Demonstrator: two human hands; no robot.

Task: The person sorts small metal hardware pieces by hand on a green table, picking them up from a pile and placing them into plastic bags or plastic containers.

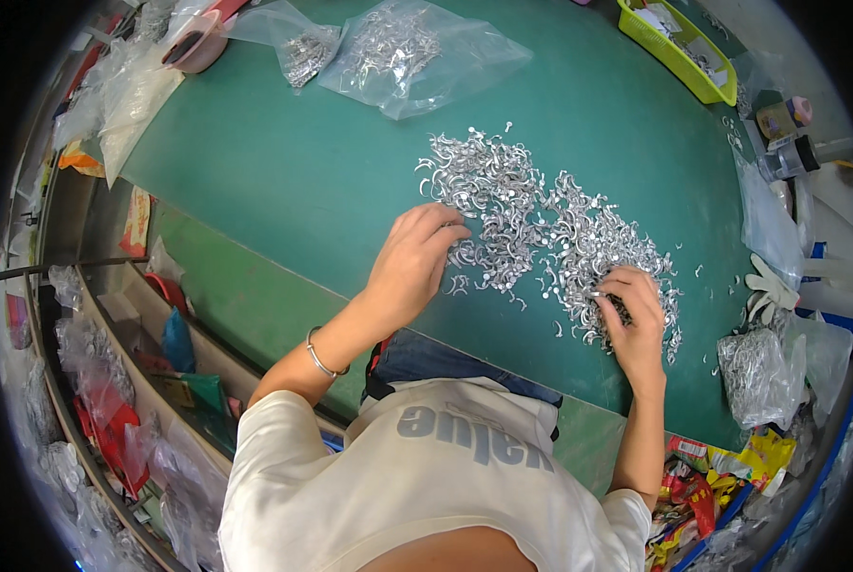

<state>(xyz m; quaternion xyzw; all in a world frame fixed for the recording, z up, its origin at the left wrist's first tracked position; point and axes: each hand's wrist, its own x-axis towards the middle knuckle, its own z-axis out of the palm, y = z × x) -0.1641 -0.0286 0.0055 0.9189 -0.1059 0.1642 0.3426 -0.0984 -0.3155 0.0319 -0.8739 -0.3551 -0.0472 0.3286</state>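
Observation:
A spread heap of small curved silvery metal pieces (503, 195) lies on the green tabletop (283, 181), parted into two lobes by a narrow gap. At the near left edge of the left lobe, my left hand (417, 255) has its fingers bent and pressed together; whatever is at their tips is hidden. My right hand (636, 310) is over the near end of the right lobe (588, 229), thumb and forefinger pinched around what looks like one small silvery piece. Its other fingers curl above the heap. A few loose pieces lie scattered around both lobes.
Clear plastic bags of similar pieces (393, 48) lie at the table's far side. A yellow-green basket (679, 52) stands far right, near jars (789, 157). A white glove (770, 289) and a filled bag (760, 377) are at the right edge. Left are open drawers (150, 334).

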